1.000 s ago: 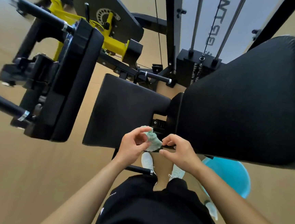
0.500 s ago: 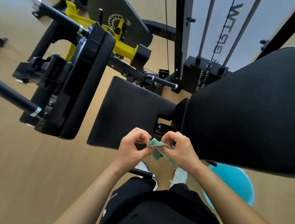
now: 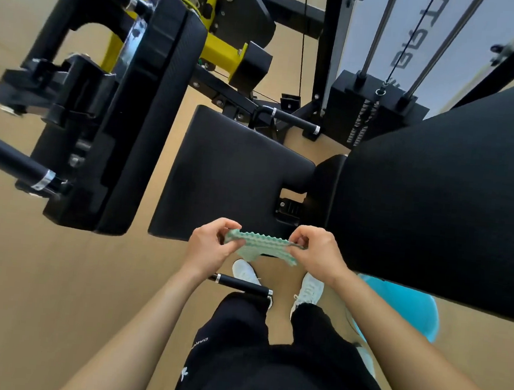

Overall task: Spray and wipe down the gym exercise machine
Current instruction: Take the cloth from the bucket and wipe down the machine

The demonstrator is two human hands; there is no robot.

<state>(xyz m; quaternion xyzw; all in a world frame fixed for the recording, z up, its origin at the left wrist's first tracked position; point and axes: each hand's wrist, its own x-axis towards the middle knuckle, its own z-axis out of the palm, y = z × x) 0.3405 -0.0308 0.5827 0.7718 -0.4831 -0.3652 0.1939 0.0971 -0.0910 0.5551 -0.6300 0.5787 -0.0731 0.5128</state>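
The machine's broad black back pad [image 3: 434,216] fills the space to the right of the seat pad [image 3: 229,173], its narrow end almost meeting the seat pad's right edge above a small metal bracket. To the left of the seat pad stands a thick black padded block [image 3: 144,116] seen edge-on, with black grip bars [image 3: 10,157] jutting from its far side. Beyond the seat pad, the black weight stack [image 3: 371,114] sits on its guide rods, and a yellow frame piece [image 3: 222,48] shows beyond the seat pad's left corner. A turquoise round object [image 3: 401,304] lies on the tan floor to the near right of the seat pad, partly hidden under the back pad. At the seat pad's near edge, the left hand [image 3: 210,246] and right hand [image 3: 319,253] are raised side by side, each with fingers curled and thumb and fingertips pinching one end of a pale green nubbed cloth [image 3: 260,246]. The cloth is pulled out flat between the two hands, just over the seat pad's near right corner; whether it touches the pad cannot be told. Nearer than the seat pad and below the hands, a short black handle [image 3: 243,284] with metal end rings crosses in front of the person's white shoes [image 3: 311,288].
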